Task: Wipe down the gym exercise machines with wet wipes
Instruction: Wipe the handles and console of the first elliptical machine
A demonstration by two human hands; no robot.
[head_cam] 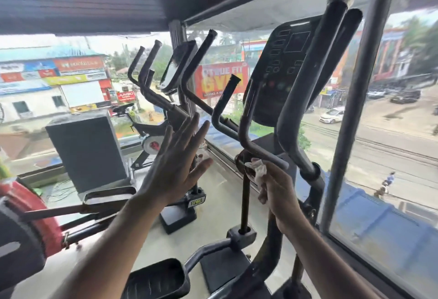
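Observation:
A dark elliptical machine stands right in front of me, with its console (282, 71) high up and a curved handlebar (246, 130) bending down toward my right hand. My right hand (277, 189) grips a crumpled white wet wipe (257, 168) and presses it against the lower bend of that handlebar, beside a round joint. My left hand (175, 166) is raised in the air to the left of the bar, fingers spread and straight, touching nothing. The machine's foot pedal (157, 279) shows at the bottom.
A second elliptical (175, 68) stands behind my left hand. An exercise bike (147, 130) and a grey box (87, 151) sit at the window on the left, a red-trimmed machine (26, 208) at far left. Glass wall and a metal post (350, 118) close off the right.

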